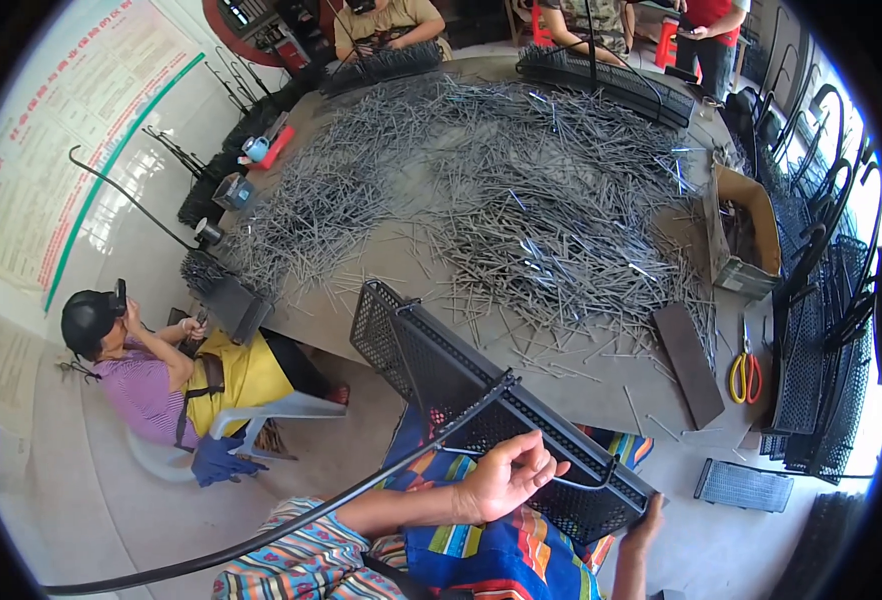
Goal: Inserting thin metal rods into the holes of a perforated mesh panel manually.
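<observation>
1. A long black rod (261,539) is nearest, touching the black basket (561,435) at the desk's (601,392) near side.
2. Left hand (509,478): half-curled grip; I can't tell its hold.
3. Right hand (647,524): grip closed on the basket's right end.

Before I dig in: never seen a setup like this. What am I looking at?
There's no machine, just a person's two bare hands, seen in a single fisheye picture. The camera sits on the person's head looking down, so straight edges bend near the rim.

The right hand holds the near end of a long black metal-mesh basket; a long curved black rod runs from it toward the lower left. The left hand is curled in front of the mesh; its exact grip isn't clear.

On the big grey table lies a wide spread of thin dark metal rods, plus a flat dark bar, scissors with yellow and red handles and an open cardboard box. Other people sit around it.
</observation>
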Tool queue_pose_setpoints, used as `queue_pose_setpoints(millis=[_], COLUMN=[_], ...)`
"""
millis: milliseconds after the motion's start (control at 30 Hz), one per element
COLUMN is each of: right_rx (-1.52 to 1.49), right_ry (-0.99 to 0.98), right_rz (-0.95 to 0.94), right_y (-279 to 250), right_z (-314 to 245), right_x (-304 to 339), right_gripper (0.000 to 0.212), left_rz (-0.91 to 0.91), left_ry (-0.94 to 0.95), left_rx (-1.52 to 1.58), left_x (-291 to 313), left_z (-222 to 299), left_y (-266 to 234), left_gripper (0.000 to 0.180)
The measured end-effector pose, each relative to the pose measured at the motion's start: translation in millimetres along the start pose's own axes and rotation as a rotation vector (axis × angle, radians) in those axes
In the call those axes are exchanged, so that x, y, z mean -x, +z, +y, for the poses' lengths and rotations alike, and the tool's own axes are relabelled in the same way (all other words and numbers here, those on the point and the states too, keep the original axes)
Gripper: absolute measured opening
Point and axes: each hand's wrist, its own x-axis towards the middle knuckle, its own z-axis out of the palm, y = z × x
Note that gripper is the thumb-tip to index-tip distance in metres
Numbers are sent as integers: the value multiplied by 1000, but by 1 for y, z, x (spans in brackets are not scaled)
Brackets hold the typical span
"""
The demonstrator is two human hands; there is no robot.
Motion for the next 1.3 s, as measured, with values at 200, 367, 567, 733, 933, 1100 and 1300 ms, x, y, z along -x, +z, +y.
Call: queue_pose_setpoints(millis=[200,367,567,733,933,1100,1300], right_rx=[-352,-227,743,1505,1788,1856,1441], right_ry=[388,532,-48,-711,-486,-650,-771], right_rz=[-51,117,104,50,88,-51,-341], right_y=[69,75,89,144,162,144,176], right_z=[0,-11,-45,-123,-121,-122,-158], right_x=[-3,-56,-98,-120,-175,-194,-152], right_gripper=[30,41,39,48,78,38,17], left_rz=[25,70,127,90,51,94,73], left_ry=[-5,-16,-77,-133,-139,-64,40], left_rx=[51,-37,-104,-93,-142,-132,-155], left_x=[-19,-85,-160,-173,-162,-116,-40], left_z=[22,38,59,70,56,64,56], left_y=[8,27,24,23,14,20,12], left_gripper=[41,41,53,59,60,57,53])
